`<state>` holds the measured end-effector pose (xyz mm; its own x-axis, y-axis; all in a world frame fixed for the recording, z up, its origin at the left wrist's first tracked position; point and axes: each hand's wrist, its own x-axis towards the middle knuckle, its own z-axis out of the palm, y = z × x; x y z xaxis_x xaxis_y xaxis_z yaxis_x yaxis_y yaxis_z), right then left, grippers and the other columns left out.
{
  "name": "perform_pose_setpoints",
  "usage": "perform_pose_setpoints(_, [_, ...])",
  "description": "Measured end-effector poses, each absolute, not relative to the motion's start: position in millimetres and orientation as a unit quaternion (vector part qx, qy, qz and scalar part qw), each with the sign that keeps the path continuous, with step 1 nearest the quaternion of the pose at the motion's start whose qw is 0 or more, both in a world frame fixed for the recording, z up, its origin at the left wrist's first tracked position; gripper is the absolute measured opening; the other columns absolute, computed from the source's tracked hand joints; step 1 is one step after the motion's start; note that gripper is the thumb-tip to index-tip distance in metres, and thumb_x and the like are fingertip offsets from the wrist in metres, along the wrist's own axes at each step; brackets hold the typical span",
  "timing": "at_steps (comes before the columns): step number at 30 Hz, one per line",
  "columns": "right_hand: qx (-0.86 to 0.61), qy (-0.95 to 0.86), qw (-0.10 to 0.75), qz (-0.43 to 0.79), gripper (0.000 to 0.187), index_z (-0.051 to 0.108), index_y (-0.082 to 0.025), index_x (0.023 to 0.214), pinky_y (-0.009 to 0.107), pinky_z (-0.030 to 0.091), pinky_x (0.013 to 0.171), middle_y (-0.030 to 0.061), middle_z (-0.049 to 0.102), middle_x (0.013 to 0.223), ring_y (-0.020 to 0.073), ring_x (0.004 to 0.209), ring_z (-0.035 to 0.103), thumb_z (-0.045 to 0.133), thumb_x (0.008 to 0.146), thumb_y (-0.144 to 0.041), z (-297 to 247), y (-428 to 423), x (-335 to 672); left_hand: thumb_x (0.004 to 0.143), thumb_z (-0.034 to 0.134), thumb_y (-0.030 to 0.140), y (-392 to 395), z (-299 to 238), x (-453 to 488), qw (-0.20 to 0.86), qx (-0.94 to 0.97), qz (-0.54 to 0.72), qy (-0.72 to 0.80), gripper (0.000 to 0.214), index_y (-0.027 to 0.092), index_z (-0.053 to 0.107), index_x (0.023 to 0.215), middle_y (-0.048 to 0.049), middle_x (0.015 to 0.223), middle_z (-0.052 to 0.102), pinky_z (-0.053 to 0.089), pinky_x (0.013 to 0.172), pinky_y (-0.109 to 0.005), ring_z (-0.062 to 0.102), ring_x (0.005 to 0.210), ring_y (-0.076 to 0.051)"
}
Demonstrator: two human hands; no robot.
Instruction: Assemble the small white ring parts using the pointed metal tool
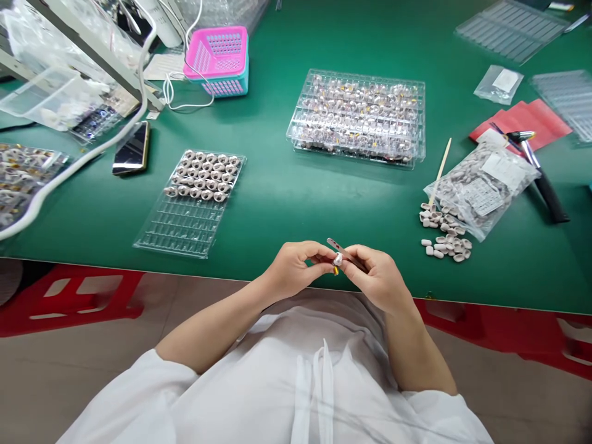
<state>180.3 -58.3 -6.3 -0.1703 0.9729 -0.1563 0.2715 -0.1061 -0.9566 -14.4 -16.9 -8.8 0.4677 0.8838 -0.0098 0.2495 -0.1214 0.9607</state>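
My left hand point(296, 266) pinches a small shiny earbud part point(338, 259) with a yellow strip point(336, 270) hanging below it. Across from it, my right hand point(377, 274) is closed around slim metal tweezers point(341, 249), whose end with holes points up and left. The right thumb and fingertips also reach the earbud part, so both hands meet over the front edge of the table. To the left lies a clear slotted tray point(180, 225), its far rows filled with beige earbud shells point(203, 174). Loose beige shells point(446, 243) lie in a pile on the right.
Stacked clear trays point(356, 117) full of shiny parts stand at the back middle. A bag of shells point(485, 179), a wooden stick point(441, 166), a black-handled tool point(546, 185) and red sheets point(522, 126) lie right. A phone point(132, 148), pink basket point(217, 58) and white cable point(92, 145) are left.
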Motion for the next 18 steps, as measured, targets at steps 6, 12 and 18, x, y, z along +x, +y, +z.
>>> perform_pose_setpoints(6, [-0.54,-0.583,0.415,0.442,0.014,0.073,-0.021,0.087,0.026,0.039,0.058,0.0006,0.061,0.073,0.013,0.066,0.052,0.063,0.092,-0.03,-7.9,-62.7,174.3,0.075,0.08,0.024,-20.6,-14.1,-12.2,0.584,0.598,0.326,0.442,0.013,0.015,0.078,0.084,-0.0073,0.086,0.08,0.063,0.074,-0.03,0.076,0.075,-0.02])
perform_pose_setpoints(12, [-0.503,-0.619,0.474,0.373,0.019,0.074,-0.025,0.104,0.026,0.044,0.056,0.0035,0.069,0.088,0.0129,0.067,0.058,0.063,0.092,-0.018,-15.8,-72.6,172.5,0.067,0.086,0.022,-21.7,-9.1,-9.8,0.704,0.446,0.355,0.424,0.019,0.013,0.075,0.08,-0.004,0.076,0.079,0.063,0.071,-0.028,0.074,0.069,-0.016])
perform_pose_setpoints(18, [-0.468,-0.707,0.492,0.199,0.037,0.072,-0.031,0.115,0.029,0.056,0.066,0.0051,0.072,0.091,0.0172,0.078,0.068,0.063,0.087,-0.009,-28.3,-77.9,171.2,0.064,0.089,0.022,-22.4,-6.4,-11.4,0.738,0.402,0.35,0.412,0.023,0.012,0.074,0.079,-0.0047,0.075,0.078,0.063,0.07,-0.029,0.074,0.069,-0.017])
